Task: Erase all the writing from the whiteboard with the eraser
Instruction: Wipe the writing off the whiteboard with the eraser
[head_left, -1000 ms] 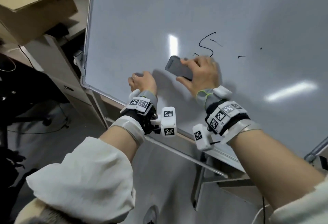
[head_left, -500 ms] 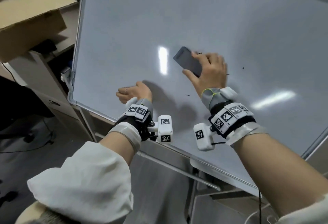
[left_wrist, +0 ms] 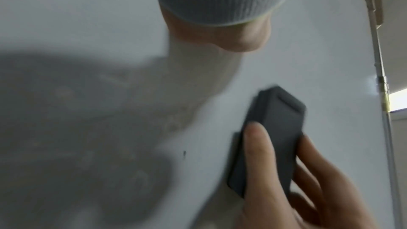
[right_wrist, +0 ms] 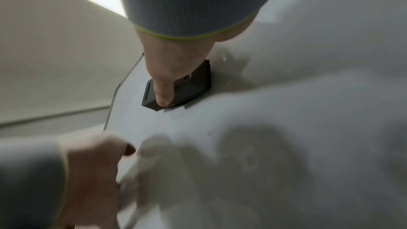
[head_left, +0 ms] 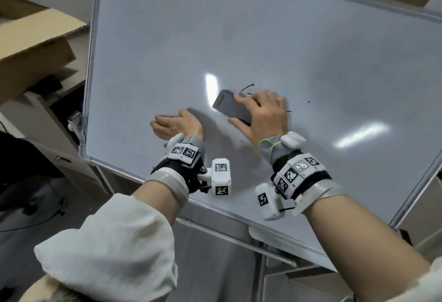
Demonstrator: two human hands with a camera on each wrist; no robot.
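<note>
The whiteboard (head_left: 239, 26) fills the head view, tilted. Little writing shows: a short black arc (head_left: 247, 87) just above the eraser, a dot (head_left: 308, 102), a dash (head_left: 289, 111) and a small mark (head_left: 240, 140) below my right hand. My right hand (head_left: 248, 110) grips the dark grey eraser (head_left: 230, 109) flat against the board, thumb on its lower edge. The left wrist view shows the eraser (left_wrist: 275, 137) and a small mark (left_wrist: 184, 153). In the right wrist view my thumb lies across the eraser (right_wrist: 193, 83). My left hand (head_left: 172, 123) rests flat on the board, fingers pointing left.
A cardboard box (head_left: 35, 45) sits at the upper left, beside the board's left frame (head_left: 89, 86). Beneath the lower frame (head_left: 215, 208) are a small white tray (head_left: 263, 232) and grey stand bars (head_left: 227, 239). A cabinet (head_left: 64, 158) stands at the lower left.
My right hand has rubbed the eraser over the S-shaped stroke, and only a short arc of it shows now. My left hand's fingers have stretched out to the left on the board.
</note>
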